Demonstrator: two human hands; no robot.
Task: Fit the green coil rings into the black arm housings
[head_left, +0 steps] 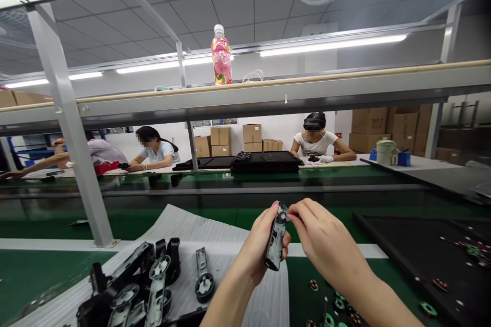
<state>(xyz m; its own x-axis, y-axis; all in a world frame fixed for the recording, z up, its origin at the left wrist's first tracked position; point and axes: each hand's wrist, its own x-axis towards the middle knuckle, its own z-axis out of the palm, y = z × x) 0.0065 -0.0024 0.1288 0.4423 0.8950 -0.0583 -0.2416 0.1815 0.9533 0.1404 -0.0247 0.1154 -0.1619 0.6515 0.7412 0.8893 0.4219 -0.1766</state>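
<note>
In front of me my left hand [256, 245] is wrapped round a long grey plastic housing [274, 245], which tilts with its upper end away from me. My right hand [320, 230] pinches at that upper end with thumb and forefinger; whatever sits between the fingertips is too small to make out. Below and to the left, a similar housing with a round black end [204, 278] lies alone on a white foam sheet [180, 220]. Beside it is a heap of black and grey housings [155, 286]. Small round green and copper parts [339, 302] lie below my right hand.
At the right stands a black tray [406, 245] with small wired round parts. A metal post [72, 112] rises at the left, and a shelf [245, 97] carrying a pink bottle [221, 59] crosses above. Beyond the green belt [126, 214], several people work near stacked black trays [264, 162].
</note>
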